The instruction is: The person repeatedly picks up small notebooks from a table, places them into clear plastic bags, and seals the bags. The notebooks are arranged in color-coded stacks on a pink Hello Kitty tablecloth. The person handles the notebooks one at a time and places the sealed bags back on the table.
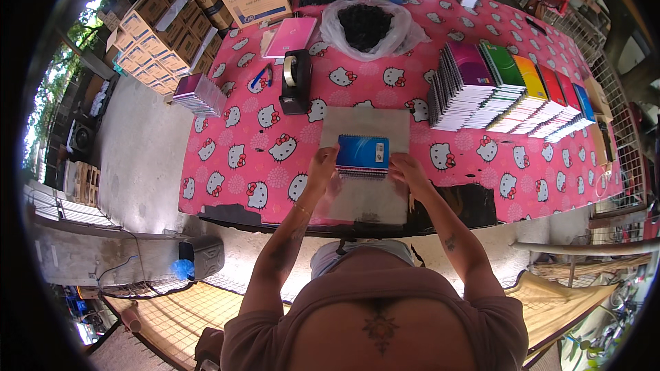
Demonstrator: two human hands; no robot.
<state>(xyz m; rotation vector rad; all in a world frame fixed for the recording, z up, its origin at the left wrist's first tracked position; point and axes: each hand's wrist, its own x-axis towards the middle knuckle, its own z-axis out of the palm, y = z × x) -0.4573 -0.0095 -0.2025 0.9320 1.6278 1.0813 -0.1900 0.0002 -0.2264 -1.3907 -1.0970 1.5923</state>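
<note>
A small stack of notebooks (362, 154) lies flat near the front edge of the pink table (265, 144), right between the person's two hands. The top notebook has a shiny blue cover with lighter, curvy streaks, and a small white label on its right side. A row of wire loops runs along its far edge. Under it, more notebooks show as thin stripes, some of them purple and pale. The stack sits on a flat grey sheet (371, 204).

Both arms reach up from the bottom with the elbows out wide, then lean in toward the stack. The left hand (326, 162) is at the left side of the stack, fingers bent, with its tips by the blue cover. The right hand (407, 168) is at the right side, and its fingers are bent too — they point in toward the edge. I can't tell if either one is gripping tight or just touching. A thin bracelet (302, 207) goes around the left wrist — it looks gold.
</note>
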